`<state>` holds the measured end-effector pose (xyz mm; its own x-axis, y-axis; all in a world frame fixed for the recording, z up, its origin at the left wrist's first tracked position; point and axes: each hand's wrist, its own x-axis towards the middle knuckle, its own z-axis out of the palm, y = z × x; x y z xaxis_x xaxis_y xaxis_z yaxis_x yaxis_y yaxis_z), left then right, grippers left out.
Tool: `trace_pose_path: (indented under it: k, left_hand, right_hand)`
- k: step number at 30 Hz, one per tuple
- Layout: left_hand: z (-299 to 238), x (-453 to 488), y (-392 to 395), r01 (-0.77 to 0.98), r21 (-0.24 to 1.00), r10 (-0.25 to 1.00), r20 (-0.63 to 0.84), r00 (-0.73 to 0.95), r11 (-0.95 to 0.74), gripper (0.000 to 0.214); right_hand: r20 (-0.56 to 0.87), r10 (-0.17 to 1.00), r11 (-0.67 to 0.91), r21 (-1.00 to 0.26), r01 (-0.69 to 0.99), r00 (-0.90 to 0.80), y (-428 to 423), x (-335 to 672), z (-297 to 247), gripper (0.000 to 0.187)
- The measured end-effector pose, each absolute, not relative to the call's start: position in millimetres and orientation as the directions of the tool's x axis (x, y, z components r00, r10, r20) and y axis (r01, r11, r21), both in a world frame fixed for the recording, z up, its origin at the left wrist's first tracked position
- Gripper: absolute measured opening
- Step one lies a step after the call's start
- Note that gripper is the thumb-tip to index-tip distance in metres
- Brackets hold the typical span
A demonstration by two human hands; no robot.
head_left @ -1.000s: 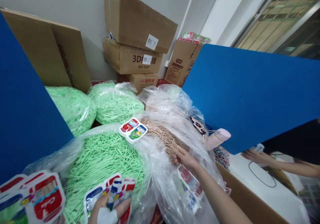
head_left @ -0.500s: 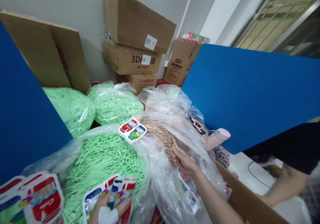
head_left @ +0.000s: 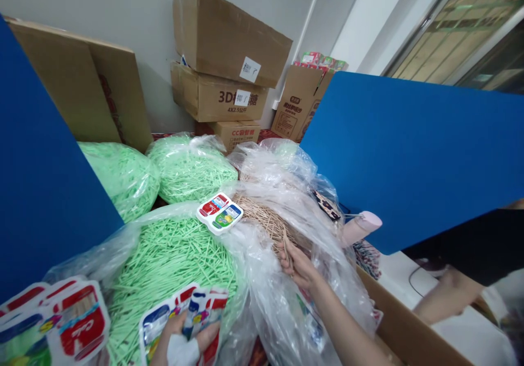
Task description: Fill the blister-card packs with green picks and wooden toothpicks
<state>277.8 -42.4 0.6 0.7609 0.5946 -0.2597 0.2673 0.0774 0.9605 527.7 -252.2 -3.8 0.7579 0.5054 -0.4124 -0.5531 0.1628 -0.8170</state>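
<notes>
My left hand [head_left: 176, 344], with a white wrap on its thumb, grips printed twin-pocket packets [head_left: 158, 319] in red, blue and white at the bottom of the view. My right hand [head_left: 301, 268] is closed around a small bunch of thin brown sticks [head_left: 286, 246], above an open clear bag of the same loose brown sticks [head_left: 260, 216]. Beside it, a wide-open bag holds light green sticks [head_left: 176, 262]. Another printed packet [head_left: 220, 213] lies where the two bags meet. More such packets [head_left: 77, 322] fan out at the lower left.
Tied bags of green sticks [head_left: 194, 172] lie behind. Stacked cartons [head_left: 221, 96] stand by the wall. Blue panels rise at left and right [head_left: 409, 159]. A pink cylinder [head_left: 362, 227] sits right of the brown sticks. Another person's arm [head_left: 450, 295] shows at right.
My right hand has drawn slightly down with the brown sticks. The whole view has shifted slightly, and the other person's arm has moved left. My left hand keeps its grip.
</notes>
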Motion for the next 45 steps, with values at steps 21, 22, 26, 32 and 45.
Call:
trace_pose_path:
  k: [21, 22, 26, 32, 45]
  left_hand:
    - [64.4, 336.3, -60.7, -0.083, 0.916, 0.370, 0.240, 0.898, -0.393, 0.018]
    - [63.7, 335.8, -60.5, -0.088, 0.909, 0.370, 0.252, 0.894, -0.407, 0.018]
    - [63.6, 333.7, -57.2, -0.111, 0.886, 0.385, 0.305, 0.871, -0.451, 0.016]
    - [72.6, 329.5, -46.5, -0.143, 0.875, 0.400, 0.349, 0.847, -0.462, 0.016]
    - [70.9, 315.4, -21.3, -0.181, 0.784, 0.303, 0.426, 0.852, -0.594, 0.016]
  right_hand:
    - [0.594, 0.288, 0.380, -0.791, 0.480, 0.751, -157.5, 425.6, 125.6, 0.014]
    - [0.600, 0.291, 0.351, -0.792, 0.500, 0.746, -156.2, 425.1, 123.7, 0.014]
    - [0.594, 0.351, 0.184, -0.802, 0.568, 0.724, -155.1, 418.4, 115.8, 0.019]
    - [0.500, 0.586, 0.028, -0.799, 0.601, 0.638, -164.9, 416.6, 107.2, 0.034]
    - [0.615, 0.681, 0.030, -0.566, 0.824, 0.398, -160.0, 432.4, 128.4, 0.054]
